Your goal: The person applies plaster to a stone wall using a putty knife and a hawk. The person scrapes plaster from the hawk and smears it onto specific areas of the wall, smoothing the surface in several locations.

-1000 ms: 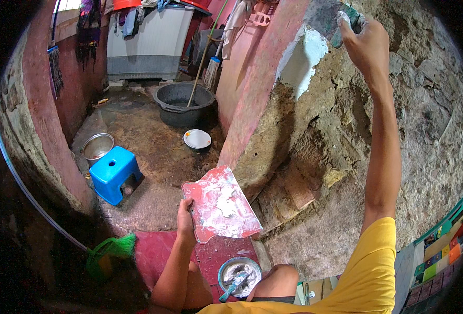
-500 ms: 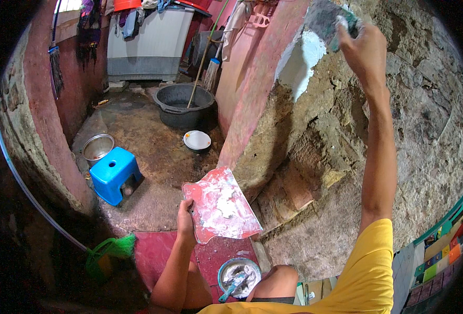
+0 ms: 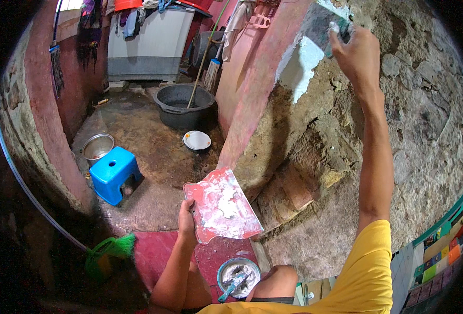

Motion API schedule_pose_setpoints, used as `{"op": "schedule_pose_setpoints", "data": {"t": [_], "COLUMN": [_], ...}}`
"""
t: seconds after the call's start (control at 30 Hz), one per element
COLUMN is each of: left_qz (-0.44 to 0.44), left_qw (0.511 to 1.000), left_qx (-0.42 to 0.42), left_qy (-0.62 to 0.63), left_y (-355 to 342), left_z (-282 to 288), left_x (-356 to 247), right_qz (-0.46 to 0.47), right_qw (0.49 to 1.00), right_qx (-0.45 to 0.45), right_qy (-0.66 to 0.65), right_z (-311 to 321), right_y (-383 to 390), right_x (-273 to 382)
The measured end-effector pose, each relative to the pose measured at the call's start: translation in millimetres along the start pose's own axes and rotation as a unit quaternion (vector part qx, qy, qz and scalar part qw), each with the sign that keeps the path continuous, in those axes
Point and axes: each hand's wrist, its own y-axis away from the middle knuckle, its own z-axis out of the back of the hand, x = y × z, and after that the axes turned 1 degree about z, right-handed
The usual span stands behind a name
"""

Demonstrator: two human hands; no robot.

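Note:
My right hand point(image 3: 356, 52) is raised to the rough wall point(image 3: 341, 125), its fingers closed on a dark flat scraper point(image 3: 318, 29) that lies against the surface. Fresh white putty point(image 3: 300, 65) covers the wall below the blade, and a smaller white strip shows above it. Low in front of me, my left hand point(image 3: 186, 220) grips the edge of a flat red board point(image 3: 210, 217), tilted and smeared with white putty point(image 3: 228, 204). A bowl of putty point(image 3: 250, 269) stands between my legs, with a blue-handled tool point(image 3: 232, 289) resting in it.
A blue plastic stool point(image 3: 114, 175), a metal bowl point(image 3: 98, 146), a white plate point(image 3: 197, 140) and a large black tub point(image 3: 184, 104) stand on the floor ahead. A green broom point(image 3: 111, 251) lies at left. A white washing machine point(image 3: 148, 47) stands at the back.
My right hand has slid the scraper slightly left and down along the wall. More white putty shows above the blade. The red board has barely moved.

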Motion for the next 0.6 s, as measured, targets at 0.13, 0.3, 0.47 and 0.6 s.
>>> {"op": "schedule_pose_setpoints", "data": {"t": [0.13, 0.3, 0.47, 0.6], "left_qz": [0.005, 0.026, 0.034, 0.053], "left_qw": [1.000, 0.999, 0.999, 0.998], "left_qx": [-0.012, 0.007, -0.003, 0.020], "left_qy": [-0.011, 0.019, 0.008, 0.035], "left_y": [3, -3, -1, 0], "left_z": [-2, 2, 3, 1], "left_x": [-2, 4, 0, -2], "right_qz": [0.024, 0.060, 0.080, 0.121], "right_qw": [0.998, 0.998, 0.996, 0.992], "right_qx": [-0.050, 0.026, 0.037, -0.015], "right_qy": [-0.003, -0.013, 0.000, 0.041], "right_z": [9, -9, -15, -14], "right_y": [-1, 11, 14, 6], "right_x": [6, 16, 19, 10]}}
